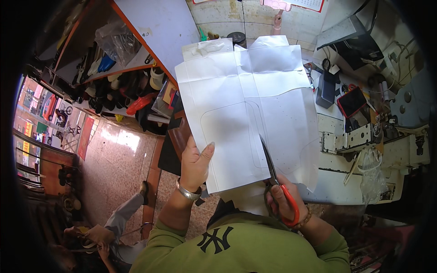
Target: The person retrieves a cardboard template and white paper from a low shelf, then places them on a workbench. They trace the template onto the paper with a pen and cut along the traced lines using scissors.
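Note:
A large white cardboard sheet (223, 136), creased like an unfolded box, spreads out before me. Rounded outlines are drawn on it in thin lines. My left hand (195, 164) grips its lower left edge, thumb on top and the other fingers hidden underneath. In my right hand (283, 202) is a pair of scissors (269, 159) with red handles, fingers through the loops. Its dark blades point up and away from me at the sheet's lower edge, beside the drawn outline. One blade shows above the cardboard; where the other lies is hard to make out.
To the right, a worktable (291, 194) carries a sewing machine (412, 107), a red-edged phone (351, 102), a dark box (326, 90) and a clear plastic bag (372, 175). Shelves with shoes (118, 84) stand left. Another person's leg (125, 211) shows at lower left.

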The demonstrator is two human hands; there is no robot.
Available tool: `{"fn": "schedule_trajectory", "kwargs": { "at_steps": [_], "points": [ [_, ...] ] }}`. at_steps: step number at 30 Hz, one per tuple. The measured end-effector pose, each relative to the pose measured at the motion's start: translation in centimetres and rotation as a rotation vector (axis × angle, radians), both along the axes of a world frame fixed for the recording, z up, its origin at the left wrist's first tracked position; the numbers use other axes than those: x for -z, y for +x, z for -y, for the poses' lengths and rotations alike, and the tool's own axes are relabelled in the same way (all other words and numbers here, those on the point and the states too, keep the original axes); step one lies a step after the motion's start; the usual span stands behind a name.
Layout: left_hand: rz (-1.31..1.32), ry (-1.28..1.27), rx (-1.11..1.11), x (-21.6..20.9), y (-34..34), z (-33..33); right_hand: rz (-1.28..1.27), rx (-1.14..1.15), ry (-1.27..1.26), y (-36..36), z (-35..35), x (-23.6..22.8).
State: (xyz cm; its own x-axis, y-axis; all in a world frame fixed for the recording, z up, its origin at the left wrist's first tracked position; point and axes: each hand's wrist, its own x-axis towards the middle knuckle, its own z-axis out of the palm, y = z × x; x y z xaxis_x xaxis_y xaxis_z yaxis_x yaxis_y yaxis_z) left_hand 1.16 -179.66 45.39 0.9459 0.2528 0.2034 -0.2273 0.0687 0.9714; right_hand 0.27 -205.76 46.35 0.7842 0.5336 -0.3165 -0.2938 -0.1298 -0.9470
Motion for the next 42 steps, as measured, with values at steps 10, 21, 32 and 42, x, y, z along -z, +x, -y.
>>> {"fn": "schedule_trajectory", "kwargs": {
  "at_steps": [10,21,32,42],
  "points": [
    [-0.026,-0.021,0.006,-1.2,-0.6,1.1,0.054,0.013,0.067,1.2,-0.3,-0.5],
    [-0.071,0.017,-0.008,-1.0,-0.9,1.1,0.009,0.043,0.075,0.8,-0.3,-0.2],
    [-0.071,-0.019,-0.014,-0.8,-1.1,1.1,-0.023,0.038,0.112,0.6,-0.3,-0.4],
    [-0.079,0.017,-0.002,-0.9,-1.3,1.0,-0.018,0.042,0.094,0.6,-0.2,-0.4]
  ]
}}
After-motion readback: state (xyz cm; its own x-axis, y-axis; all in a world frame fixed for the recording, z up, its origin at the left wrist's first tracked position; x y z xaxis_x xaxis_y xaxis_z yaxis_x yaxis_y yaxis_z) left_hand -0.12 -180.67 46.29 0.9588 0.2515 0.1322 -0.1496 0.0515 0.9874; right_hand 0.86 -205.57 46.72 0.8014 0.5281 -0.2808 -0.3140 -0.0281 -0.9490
